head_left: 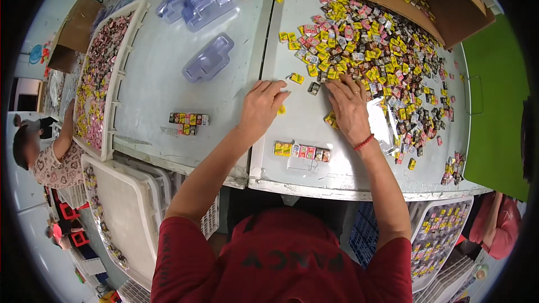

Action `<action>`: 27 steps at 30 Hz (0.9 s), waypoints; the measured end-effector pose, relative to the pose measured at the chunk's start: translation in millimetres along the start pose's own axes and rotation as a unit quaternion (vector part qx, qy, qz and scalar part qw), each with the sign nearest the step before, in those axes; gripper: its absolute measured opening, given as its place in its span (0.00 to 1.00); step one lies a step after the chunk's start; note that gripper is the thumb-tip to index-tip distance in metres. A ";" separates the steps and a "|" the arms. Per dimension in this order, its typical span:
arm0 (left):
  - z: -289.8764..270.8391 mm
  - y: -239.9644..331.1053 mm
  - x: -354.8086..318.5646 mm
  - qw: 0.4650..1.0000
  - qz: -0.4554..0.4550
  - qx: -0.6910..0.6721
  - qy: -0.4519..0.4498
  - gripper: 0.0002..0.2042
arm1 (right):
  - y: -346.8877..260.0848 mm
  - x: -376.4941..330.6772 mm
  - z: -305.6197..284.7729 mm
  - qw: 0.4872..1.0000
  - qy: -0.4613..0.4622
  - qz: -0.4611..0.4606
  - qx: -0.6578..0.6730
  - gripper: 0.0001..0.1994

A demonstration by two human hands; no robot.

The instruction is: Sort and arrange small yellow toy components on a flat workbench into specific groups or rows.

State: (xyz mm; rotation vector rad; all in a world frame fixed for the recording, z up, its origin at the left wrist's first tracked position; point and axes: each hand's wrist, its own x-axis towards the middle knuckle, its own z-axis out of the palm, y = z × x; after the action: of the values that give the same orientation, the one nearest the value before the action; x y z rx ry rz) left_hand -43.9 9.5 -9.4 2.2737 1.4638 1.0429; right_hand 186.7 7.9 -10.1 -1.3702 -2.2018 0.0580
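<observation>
My left hand (261,106) is over the table near the seam, its fingers curled inward; whatever they hold, if anything, is hidden. A small yellow box (282,110) shows beside its thumb. My right hand (349,109) lies at the near edge of a heap of small printed boxes (387,62), fingers extended and touching some of them. Between the hands are a dark little box (314,88) and a yellow one (296,78). Closer to me, a short row of boxes (302,151) in yellow, pink and dark colours stands by a clear plastic piece.
Left of the seam sit another small group of boxes (190,119) and clear plastic trays (209,57). A cardboard carton (382,3) stands behind the heap. White crates (120,73) line the left side. Co-workers (53,148) are at both sides.
</observation>
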 end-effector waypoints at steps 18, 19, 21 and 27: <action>-20.3 -16.7 26.0 0.978 0.032 -0.077 -0.192 0.14 | -12.2 21.1 2.2 0.998 -0.015 -0.049 -0.041 0.10; -27.7 -13.3 22.5 0.975 -0.002 -0.119 -0.186 0.14 | -7.3 15.0 -0.8 0.999 0.008 -0.032 -0.035 0.10; -41.1 -7.8 11.9 0.970 -0.033 -0.160 -0.180 0.14 | -9.9 8.9 -10.3 1.000 0.021 0.013 -0.009 0.10; -40.4 6.1 -38.3 0.990 0.081 -0.045 -0.107 0.12 | -35.9 3.0 -13.8 1.000 -0.014 -0.011 -0.006 0.15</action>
State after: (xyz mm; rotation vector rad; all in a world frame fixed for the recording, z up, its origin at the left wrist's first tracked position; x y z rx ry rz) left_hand -76.3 -33.4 6.2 2.3863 1.1429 0.8542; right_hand 162.7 -10.1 14.0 -1.3581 -2.2444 0.0579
